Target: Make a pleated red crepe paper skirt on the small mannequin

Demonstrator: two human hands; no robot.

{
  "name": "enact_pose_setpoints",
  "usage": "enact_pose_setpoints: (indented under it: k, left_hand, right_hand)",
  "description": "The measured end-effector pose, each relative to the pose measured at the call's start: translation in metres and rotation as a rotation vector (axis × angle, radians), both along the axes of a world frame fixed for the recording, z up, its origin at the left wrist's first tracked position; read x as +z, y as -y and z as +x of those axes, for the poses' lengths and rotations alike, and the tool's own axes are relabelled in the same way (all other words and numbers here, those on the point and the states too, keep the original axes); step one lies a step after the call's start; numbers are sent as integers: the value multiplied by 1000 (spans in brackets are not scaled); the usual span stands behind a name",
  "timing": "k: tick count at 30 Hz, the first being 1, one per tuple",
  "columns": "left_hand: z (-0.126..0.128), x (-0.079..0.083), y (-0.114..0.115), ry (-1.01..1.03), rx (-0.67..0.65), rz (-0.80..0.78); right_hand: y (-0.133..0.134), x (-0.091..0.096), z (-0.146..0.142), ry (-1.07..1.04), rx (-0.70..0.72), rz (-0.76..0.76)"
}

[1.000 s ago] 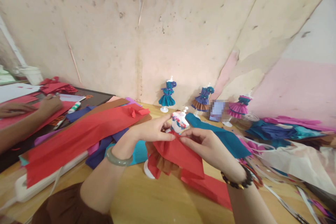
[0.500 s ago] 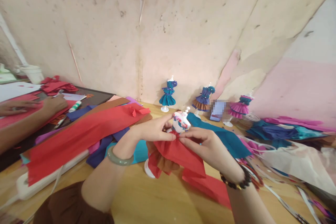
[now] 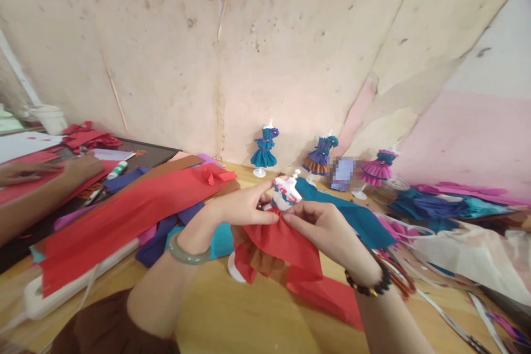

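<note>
A small white mannequin (image 3: 286, 192) with colourful patches on its chest stands tilted between my hands, its round white base (image 3: 235, 270) on the table. Red crepe paper (image 3: 286, 246) lies gathered around its waist over a brown ruffled layer (image 3: 265, 265), and a long red tail runs down to the right. My left hand (image 3: 249, 204) holds the mannequin's waist, its thumb pressing the red folds. Thumb and forefinger of my right hand (image 3: 317, 224) pinch the top edge of the red paper at the waist.
Three dressed mini mannequins (image 3: 264, 149) stand along the wall beside a phone (image 3: 343, 173). Red crepe strips (image 3: 136, 213) lie on a white power strip (image 3: 62, 282) at left. Another person's hands (image 3: 78, 171) work at far left. Scissors (image 3: 473, 340) and paper scraps (image 3: 440, 202) are at right.
My right hand's fingers have shifted slightly along the waist, and the red paper there looks a little more gathered. My left hand keeps its place.
</note>
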State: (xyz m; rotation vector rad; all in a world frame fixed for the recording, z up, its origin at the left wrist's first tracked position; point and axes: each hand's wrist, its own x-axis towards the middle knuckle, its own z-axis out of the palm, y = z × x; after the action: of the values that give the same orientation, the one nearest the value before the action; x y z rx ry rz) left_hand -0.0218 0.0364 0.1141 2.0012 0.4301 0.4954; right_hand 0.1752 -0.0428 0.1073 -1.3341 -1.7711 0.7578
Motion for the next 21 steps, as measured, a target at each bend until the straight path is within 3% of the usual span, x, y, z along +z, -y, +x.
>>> enact_pose_setpoints:
  k: [17,21]
  left_hand:
    - [1,0,1,-14,36,32]
    - [3,0,3,-11,106,52]
  right_hand:
    - [0,-1,-2,0,-56,39]
    - [-1,-1,-1,5,-55,33]
